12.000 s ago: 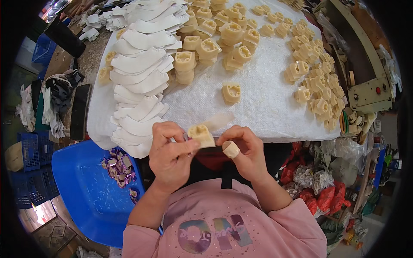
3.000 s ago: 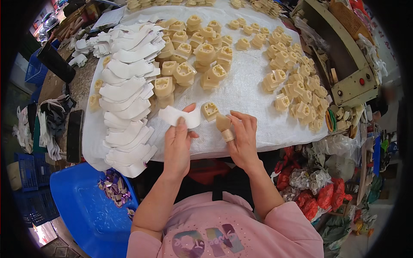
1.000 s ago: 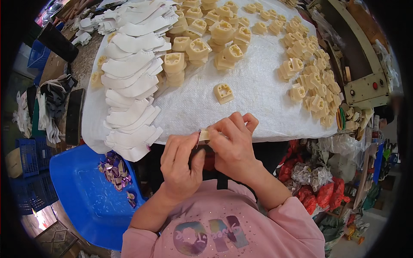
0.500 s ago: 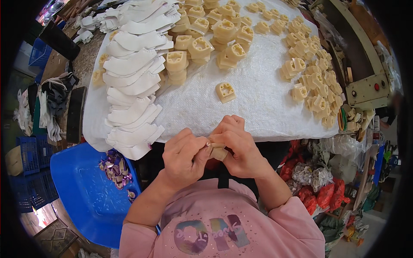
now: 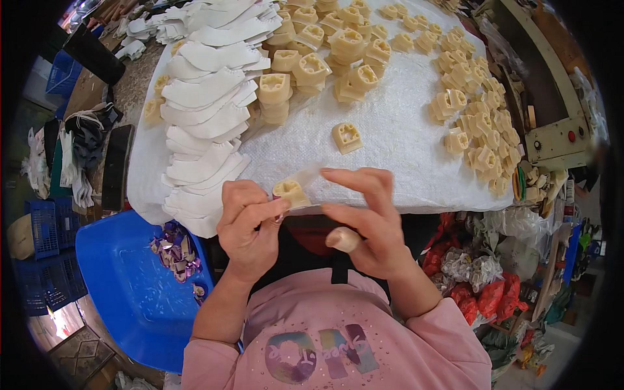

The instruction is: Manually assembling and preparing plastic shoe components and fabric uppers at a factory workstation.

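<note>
My left hand [image 5: 247, 227] pinches a cream hollow block [image 5: 290, 193], shaped like a shoe heel, over the table's near edge. A bit of purple shows beside its fingertips. From the block a pale, blurred strip [image 5: 308, 182] extends toward my right hand [image 5: 367, 218]. That hand is open, fingers and thumb spread apart, with a pale cover on the thumb tip; whether it touches the strip I cannot tell. Just beyond, a single cream block [image 5: 347, 138] rests on the white sheet [image 5: 396, 146]. Overlapping curved white pieces [image 5: 207, 133] lie in a long row to the left.
Stacked cream blocks [image 5: 312, 68] stand at the back, and more are heaped at the right [image 5: 484, 123]. A blue basin [image 5: 130, 286] at lower left holds shiny purple pieces [image 5: 175, 253]. Red bags [image 5: 497, 292] lie at lower right, below a metal machine frame [image 5: 559, 140].
Both hands were together on the block below the table edge. The left has raised it and moved left; the right has let go and spread its fingers.
</note>
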The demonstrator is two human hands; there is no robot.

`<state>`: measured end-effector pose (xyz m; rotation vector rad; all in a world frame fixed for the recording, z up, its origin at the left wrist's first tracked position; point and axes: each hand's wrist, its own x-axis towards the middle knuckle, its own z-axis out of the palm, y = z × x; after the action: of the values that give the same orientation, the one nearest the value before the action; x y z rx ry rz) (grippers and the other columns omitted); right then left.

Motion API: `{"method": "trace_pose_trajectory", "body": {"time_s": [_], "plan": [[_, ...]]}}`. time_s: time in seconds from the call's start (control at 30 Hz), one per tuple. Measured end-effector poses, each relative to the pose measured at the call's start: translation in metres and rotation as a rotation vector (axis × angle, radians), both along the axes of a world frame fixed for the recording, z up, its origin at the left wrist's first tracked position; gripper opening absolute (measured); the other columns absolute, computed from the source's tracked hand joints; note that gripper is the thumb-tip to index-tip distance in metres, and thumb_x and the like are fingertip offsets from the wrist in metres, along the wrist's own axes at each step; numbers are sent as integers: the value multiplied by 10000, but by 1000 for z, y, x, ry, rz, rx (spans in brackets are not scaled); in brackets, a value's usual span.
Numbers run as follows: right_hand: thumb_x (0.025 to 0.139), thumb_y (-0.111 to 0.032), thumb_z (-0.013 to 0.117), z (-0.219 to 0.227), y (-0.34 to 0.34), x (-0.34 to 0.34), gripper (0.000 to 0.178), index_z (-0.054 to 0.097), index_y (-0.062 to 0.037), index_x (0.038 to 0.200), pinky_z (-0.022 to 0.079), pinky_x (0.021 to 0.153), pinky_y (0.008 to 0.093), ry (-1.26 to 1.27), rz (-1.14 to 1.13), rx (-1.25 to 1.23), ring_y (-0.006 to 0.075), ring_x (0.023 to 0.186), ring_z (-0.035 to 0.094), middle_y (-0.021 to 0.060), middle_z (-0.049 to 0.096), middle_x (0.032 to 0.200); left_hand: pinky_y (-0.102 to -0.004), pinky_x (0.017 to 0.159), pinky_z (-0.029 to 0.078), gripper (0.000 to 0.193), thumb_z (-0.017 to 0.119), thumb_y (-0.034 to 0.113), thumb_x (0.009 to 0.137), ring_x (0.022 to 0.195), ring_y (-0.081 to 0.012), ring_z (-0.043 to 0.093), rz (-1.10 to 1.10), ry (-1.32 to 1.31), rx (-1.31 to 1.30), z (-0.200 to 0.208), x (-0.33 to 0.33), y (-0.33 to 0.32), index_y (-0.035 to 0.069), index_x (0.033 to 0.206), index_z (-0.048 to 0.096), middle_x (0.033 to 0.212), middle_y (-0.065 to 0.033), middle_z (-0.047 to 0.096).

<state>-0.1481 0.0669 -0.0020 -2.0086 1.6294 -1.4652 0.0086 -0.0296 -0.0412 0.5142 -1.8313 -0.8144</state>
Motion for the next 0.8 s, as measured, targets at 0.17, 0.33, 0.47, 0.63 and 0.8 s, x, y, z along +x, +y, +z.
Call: {"method": "trace_pose_trajectory", "body": {"time_s": [0.17, 0.33, 0.47, 0.63, 0.8], "plan": [[836, -148, 657, -28, 19, 13, 246, 557, -25, 1024, 449, 798, 306, -647, -68, 209, 198, 860, 560, 113, 622, 1005, -281, 621, 411, 279, 649, -145, 651, 732, -205, 476, -107, 114, 49, 12, -7, 10, 66, 832, 631, 749, -44, 469], [979, -182, 441, -23, 21, 28, 245, 489, 36, 1076, 487, 874, 344, -1437, 17, 171, 209, 990, 595, 179, 602, 1051, -324, 670, 489, 259, 597, -151, 701, 811, -251, 582, -361, 145, 132, 17, -10, 23, 39, 877, 599, 888, -104, 571], [984, -151, 411, -25, 30, 24, 235, 492, 50, 1075, 490, 900, 367, -1314, 22, 198, 244, 1027, 594, 209, 581, 1115, -331, 635, 490, 251, 624, -123, 642, 793, -268, 596, -242, -3, -135, 8, -10, 22, 8, 854, 592, 901, -138, 587], [973, -107, 408, -19, 32, 26, 234, 530, 51, 1095, 491, 867, 314, -1252, -46, 289, 194, 996, 606, 167, 611, 1088, -330, 574, 440, 226, 646, -70, 622, 724, -257, 564, -154, -161, -297, 10, -18, 23, -8, 833, 591, 875, -134, 573], [961, -128, 422, -22, 32, 18, 261, 555, 27, 1124, 482, 794, 252, -841, -128, 331, 156, 914, 628, 119, 651, 1015, -343, 553, 411, 200, 646, -43, 637, 702, -253, 543, -113, -262, -307, 15, -22, 25, -13, 827, 587, 860, -127, 566]]}}
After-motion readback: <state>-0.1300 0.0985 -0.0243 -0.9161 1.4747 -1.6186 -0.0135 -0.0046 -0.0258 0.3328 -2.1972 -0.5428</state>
